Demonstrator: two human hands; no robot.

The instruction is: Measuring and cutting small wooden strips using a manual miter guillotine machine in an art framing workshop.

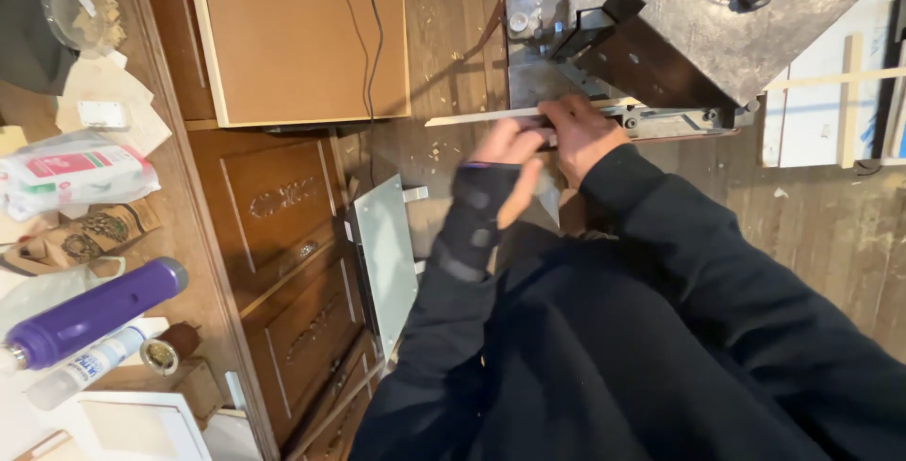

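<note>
Open wooden floor point(830, 225) lies to the right of the right hand point(583, 135), giving free passage there. Ahead, the dark metal machine point(698, 36) blocks the way, its angled block rising just behind the pale wood strip point(491, 117). To the left of the left hand point(508, 151), a glass-topped stand point(387, 253) and carved wooden cabinet point(283, 234) crowd in close.

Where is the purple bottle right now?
In the head view, the purple bottle lies on its side at the far left, on the cluttered worktop beside a small white bottle, well away from both hands.
</note>
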